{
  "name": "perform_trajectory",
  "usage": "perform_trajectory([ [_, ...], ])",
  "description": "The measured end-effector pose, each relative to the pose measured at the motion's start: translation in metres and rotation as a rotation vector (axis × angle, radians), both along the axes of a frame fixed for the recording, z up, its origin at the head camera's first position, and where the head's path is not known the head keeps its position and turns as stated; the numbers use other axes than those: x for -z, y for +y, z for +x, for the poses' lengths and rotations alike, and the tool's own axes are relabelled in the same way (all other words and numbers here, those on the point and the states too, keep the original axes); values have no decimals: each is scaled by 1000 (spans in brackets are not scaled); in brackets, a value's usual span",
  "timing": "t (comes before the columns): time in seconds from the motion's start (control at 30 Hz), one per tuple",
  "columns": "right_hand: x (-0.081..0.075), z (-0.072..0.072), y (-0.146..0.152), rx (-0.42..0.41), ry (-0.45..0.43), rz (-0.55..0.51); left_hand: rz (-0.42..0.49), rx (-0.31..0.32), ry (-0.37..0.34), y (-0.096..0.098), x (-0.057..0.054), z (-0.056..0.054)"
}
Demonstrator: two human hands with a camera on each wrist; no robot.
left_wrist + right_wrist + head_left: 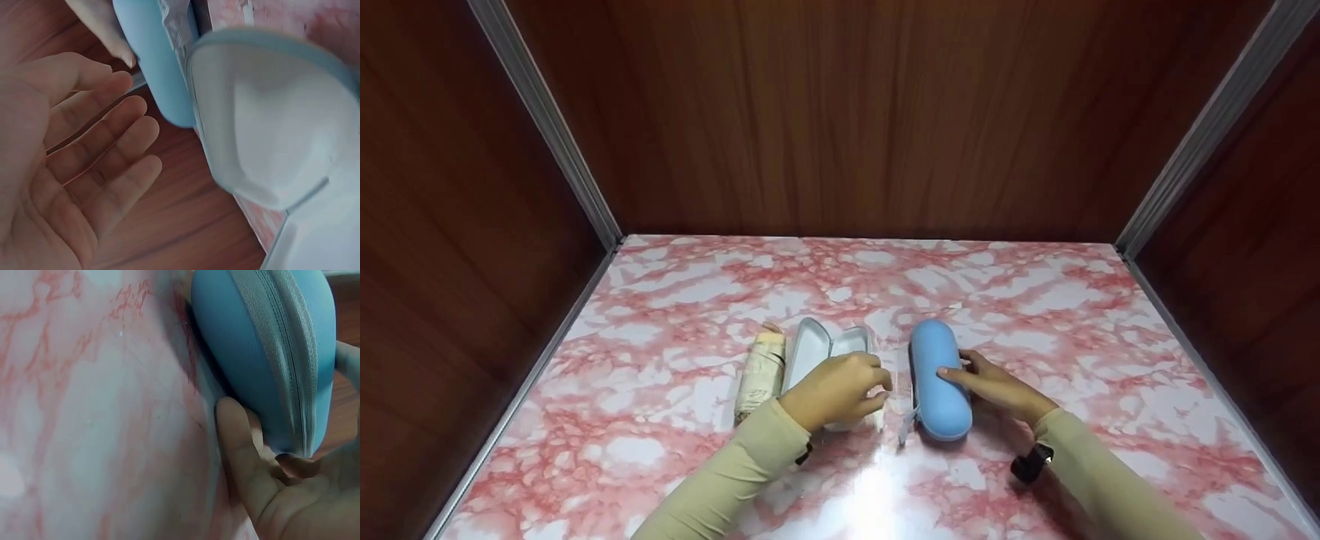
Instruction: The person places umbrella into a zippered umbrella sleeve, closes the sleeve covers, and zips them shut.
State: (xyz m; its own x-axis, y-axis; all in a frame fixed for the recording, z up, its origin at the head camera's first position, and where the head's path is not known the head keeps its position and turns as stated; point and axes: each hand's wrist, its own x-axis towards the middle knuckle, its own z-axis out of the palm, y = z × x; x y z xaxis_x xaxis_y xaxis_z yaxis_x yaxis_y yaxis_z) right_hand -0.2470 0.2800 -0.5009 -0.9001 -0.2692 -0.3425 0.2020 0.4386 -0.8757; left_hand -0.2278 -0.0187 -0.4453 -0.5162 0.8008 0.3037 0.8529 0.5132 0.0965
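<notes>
On the table (1020, 300), the right hand (996, 386) grips 1 blue case (937, 396); the left hand (840, 388) hangs loose.

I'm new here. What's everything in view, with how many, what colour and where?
Table: one, pink and white, centre
Roll: one, beige, left on table
Open case: one, pale grey, right of roll
Blue case: one, blue, right of open case
Strap: one, grey, blue case's left side
Walls: three, brown, around table
Metal strips: several, silver, wall corners, table sides
Wrist devices: two, black, one per wrist
Sleeves: two, beige, forearms
Left hand: one, bare, by open case
Right hand: one, bare, gripping blue case
</notes>
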Motion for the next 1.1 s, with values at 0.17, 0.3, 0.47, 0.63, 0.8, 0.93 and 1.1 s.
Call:
perform_trajectory([
  [0.17,-2,2,1,21,69,34,30,-54,13,-18,-4,0],
  [0.3,-4,5,4,3,142,65,48,-93,9,-33,-7,-1],
  [0.47,-5,7,6,-31,194,35,61,-123,11,-48,-6,-3],
  [0.63,-9,8,6,-45,232,16,74,-144,13,-59,-4,-5],
  [0.8,-12,9,0,-21,350,55,122,-244,85,-69,0,-7],
  [0.93,-18,9,-12,22,532,58,176,-397,81,-77,0,-10],
  [1.1,-30,9,-29,31,628,-9,212,-501,-21,-87,0,-11],
])
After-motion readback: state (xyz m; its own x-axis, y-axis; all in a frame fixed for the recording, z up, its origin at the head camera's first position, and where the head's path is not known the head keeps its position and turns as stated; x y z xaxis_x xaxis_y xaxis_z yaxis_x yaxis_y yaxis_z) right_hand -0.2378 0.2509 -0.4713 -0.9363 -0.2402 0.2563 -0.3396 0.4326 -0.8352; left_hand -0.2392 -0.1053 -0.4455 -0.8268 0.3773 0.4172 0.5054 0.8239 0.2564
